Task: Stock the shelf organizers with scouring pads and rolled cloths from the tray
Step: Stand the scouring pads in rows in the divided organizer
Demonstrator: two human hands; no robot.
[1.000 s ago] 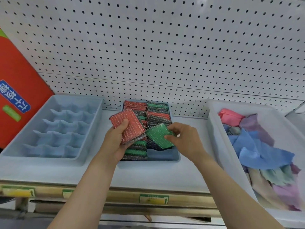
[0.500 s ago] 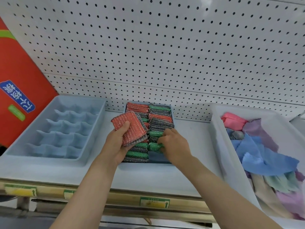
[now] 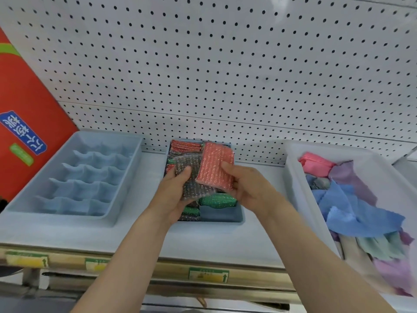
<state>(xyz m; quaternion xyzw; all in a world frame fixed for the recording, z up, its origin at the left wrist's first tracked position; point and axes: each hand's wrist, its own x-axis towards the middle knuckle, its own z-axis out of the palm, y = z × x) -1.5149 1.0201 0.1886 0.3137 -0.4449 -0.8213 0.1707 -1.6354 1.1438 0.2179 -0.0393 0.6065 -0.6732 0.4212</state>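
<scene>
Now the right hand (image 3: 248,188) has taken the red pad (image 3: 215,166) from the left hand (image 3: 173,195), which grips a dark pad (image 3: 191,177); next it can go in the middle organizer (image 3: 222,216).

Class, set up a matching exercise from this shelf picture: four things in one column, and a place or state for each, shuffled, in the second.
Things:
1. red pad
2. dark pad
3. divided organizer
4. cloths

Places or states:
A. lying loose in the white tray on the right
B. held in the right hand
C. on the left of the shelf, nothing in its cells
D. held in the left hand

Pairs: 1-B, 2-D, 3-C, 4-A
</scene>
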